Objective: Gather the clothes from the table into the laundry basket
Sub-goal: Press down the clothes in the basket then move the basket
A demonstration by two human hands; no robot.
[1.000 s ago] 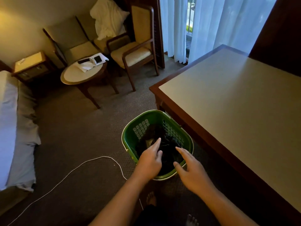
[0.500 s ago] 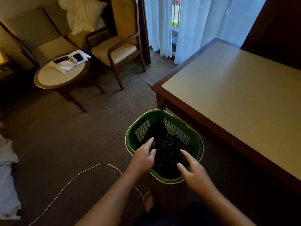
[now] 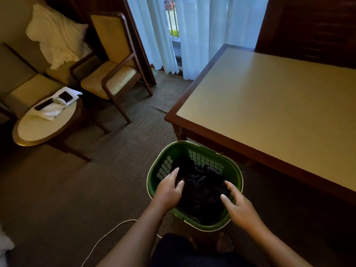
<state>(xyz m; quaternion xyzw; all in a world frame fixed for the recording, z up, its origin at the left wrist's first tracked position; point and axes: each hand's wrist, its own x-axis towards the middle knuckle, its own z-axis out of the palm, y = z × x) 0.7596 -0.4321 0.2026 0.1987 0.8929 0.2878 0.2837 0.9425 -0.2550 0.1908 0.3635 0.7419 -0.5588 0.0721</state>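
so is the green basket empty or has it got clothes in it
It has clothes in it: a heap of dark clothes fills the green laundry basket, with the left hand and right hand open over it.

Dim carpeted room [image 3: 57, 189], armchairs [image 3: 111, 74], sheer curtains [image 3: 212, 35]

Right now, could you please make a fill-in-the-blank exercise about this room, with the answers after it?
1. The dark clothes lie inside the ____ laundry basket.
2. The basket stands on the ____, beside the big table.
3. The left hand and the right hand are both ____, fingers spread over the clothes.
4. A white ____ leans on the back of a chair.

Answers: green; carpet; open; pillow
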